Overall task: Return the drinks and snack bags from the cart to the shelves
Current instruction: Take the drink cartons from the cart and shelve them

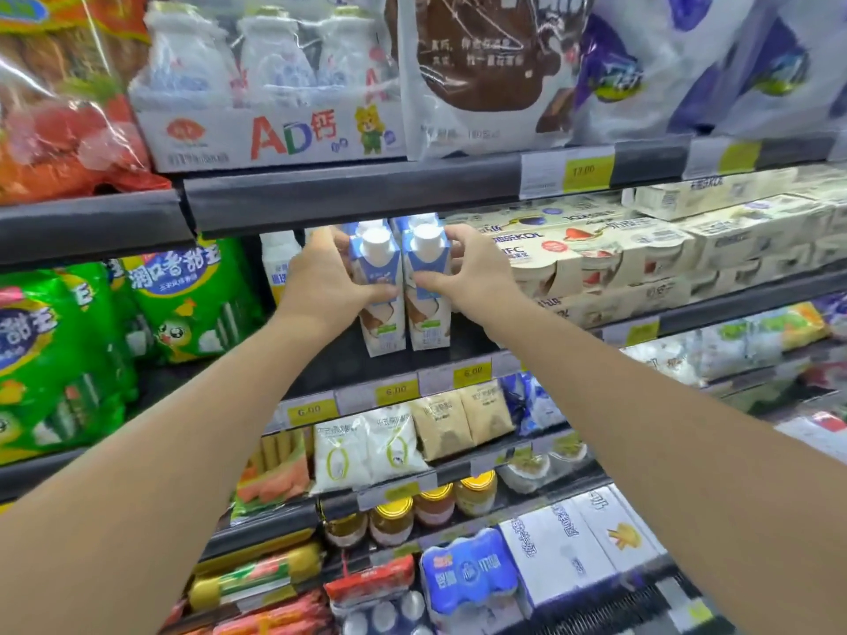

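Note:
Two blue-and-white drink cartons with white caps stand side by side on the dark second shelf. My left hand is wrapped around the left carton, thumb on its front. My right hand grips the right carton from its right side. Both cartons are upright and touch each other, with their bases resting on the shelf. More cartons of the same kind show behind them. The cart is out of view.
Cream yogurt multipacks fill the shelf right of the cartons. Green snack bags hang to the left. An AD drink box sits on the shelf above. Milk pouches, jars and boxes lie below.

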Tool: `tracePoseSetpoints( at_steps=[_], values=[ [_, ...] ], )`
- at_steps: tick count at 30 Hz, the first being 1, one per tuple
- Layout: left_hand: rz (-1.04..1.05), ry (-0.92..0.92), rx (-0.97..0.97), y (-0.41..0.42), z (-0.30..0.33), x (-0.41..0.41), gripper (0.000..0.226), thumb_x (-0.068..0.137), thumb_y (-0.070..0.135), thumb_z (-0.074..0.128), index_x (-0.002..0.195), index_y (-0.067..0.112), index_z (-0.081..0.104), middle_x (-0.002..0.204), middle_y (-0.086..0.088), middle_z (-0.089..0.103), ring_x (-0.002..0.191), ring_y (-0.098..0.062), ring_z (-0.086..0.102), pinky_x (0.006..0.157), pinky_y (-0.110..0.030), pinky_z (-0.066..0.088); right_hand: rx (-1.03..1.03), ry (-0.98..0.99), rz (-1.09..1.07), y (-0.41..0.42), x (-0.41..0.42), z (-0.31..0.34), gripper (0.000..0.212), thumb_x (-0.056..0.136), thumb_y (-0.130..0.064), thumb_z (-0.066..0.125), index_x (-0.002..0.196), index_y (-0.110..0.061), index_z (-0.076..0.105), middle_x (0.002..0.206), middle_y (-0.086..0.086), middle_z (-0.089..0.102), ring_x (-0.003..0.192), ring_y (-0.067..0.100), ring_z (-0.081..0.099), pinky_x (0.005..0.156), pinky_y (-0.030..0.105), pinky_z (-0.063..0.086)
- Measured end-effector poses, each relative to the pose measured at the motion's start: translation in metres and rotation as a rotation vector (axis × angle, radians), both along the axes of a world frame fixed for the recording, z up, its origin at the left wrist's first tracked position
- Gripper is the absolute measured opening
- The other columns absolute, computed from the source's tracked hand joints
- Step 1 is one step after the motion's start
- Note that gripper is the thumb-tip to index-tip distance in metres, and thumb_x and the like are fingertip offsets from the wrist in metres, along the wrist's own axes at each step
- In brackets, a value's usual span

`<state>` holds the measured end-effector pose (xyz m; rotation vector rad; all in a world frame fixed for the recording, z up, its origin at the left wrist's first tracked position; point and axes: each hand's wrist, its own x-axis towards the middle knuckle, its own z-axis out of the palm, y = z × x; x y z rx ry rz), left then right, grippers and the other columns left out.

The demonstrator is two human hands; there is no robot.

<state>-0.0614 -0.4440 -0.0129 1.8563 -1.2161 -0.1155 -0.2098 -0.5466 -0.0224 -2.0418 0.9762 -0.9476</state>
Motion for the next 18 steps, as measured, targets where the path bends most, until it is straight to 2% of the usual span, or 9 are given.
tracePoseSetpoints(
  at_steps=[2, 4, 6, 8, 13, 15, 18],
  values=[
    [0.019, -0.025, 0.027, 0.001, -0.003, -0.001, 0.069, 0.061, 0.028, 0.093, 0.114, 0.012, 0.051, 0.099, 0.001, 0.067, 0.089, -0.015, 0.066, 0.075, -0.027, 0.051, -0.024, 0.034, -0.051, 0.002, 0.003, -0.005, 0.069, 0.066, -0.037, 0.087, 0.125, -0.023, 0.054, 0.11, -0.008, 0.063, 0.103, 0.013, 0.06, 0.087, 0.036, 0.053],
    [0.028, -0.057, 0.082, 0.003, -0.009, -0.001, 0.067, 0.061, 0.03, 0.093, 0.111, 0.015, 0.051, 0.098, 0.003, 0.067, 0.087, -0.014, 0.066, 0.074, -0.03, 0.053, 0.023, 0.067, -0.084, 0.004, 0.007, -0.012, 0.075, 0.063, -0.039, 0.089, 0.123, -0.019, 0.05, 0.112, -0.006, 0.061, 0.101, 0.012, 0.059, 0.082, 0.03, 0.049],
    [0.016, -0.051, 0.135, 0.004, -0.016, 0.001, 0.06, 0.064, 0.031, 0.091, 0.108, 0.015, 0.053, 0.095, 0.004, 0.067, 0.085, -0.014, 0.067, 0.071, -0.028, 0.053, 0.06, 0.07, -0.081, 0.005, 0.012, -0.022, 0.069, 0.065, -0.038, 0.089, 0.116, -0.018, 0.048, 0.107, -0.006, 0.063, 0.097, 0.013, 0.062, 0.084, 0.034, 0.052],
    [-0.007, -0.016, 0.167, 0.005, -0.023, 0.003, 0.052, 0.069, 0.029, 0.088, 0.107, 0.014, 0.055, 0.093, 0.005, 0.067, 0.084, -0.011, 0.065, 0.062, -0.019, 0.046, 0.061, 0.072, -0.078, 0.007, 0.015, -0.027, 0.062, 0.069, -0.037, 0.085, 0.115, -0.019, 0.047, 0.104, -0.005, 0.066, 0.096, 0.015, 0.065, 0.085, 0.04, 0.056],
    [-0.023, -0.012, 0.158, 0.004, -0.027, 0.002, 0.045, 0.078, 0.03, 0.082, 0.11, 0.015, 0.055, 0.098, 0.006, 0.066, 0.085, -0.009, 0.061, 0.058, -0.012, 0.038, 0.059, 0.131, -0.085, 0.01, 0.012, -0.025, 0.054, 0.073, -0.034, 0.079, 0.116, -0.02, 0.049, 0.102, -0.003, 0.066, 0.093, 0.017, 0.065, 0.084, 0.041, 0.056],
    [-0.024, -0.026, 0.153, 0.004, -0.028, 0.003, 0.043, 0.08, 0.03, 0.081, 0.11, 0.015, 0.053, 0.097, 0.007, 0.063, 0.078, -0.002, 0.057, 0.055, -0.012, 0.035, 0.068, 0.136, -0.098, 0.011, 0.01, -0.025, 0.052, 0.074, -0.033, 0.078, 0.115, -0.021, 0.049, 0.102, -0.003, 0.067, 0.091, 0.016, 0.065, 0.08, 0.038, 0.056],
    [-0.027, -0.037, 0.155, 0.005, -0.029, 0.004, 0.043, 0.08, 0.032, 0.08, 0.108, 0.016, 0.052, 0.094, 0.009, 0.06, 0.068, 0.005, 0.049, 0.052, -0.013, 0.034, 0.071, 0.124, -0.114, 0.015, 0.008, -0.024, 0.049, 0.076, -0.029, 0.078, 0.115, -0.022, 0.05, 0.102, -0.005, 0.067, 0.09, 0.013, 0.064, 0.065, 0.023, 0.048]
  ],
)
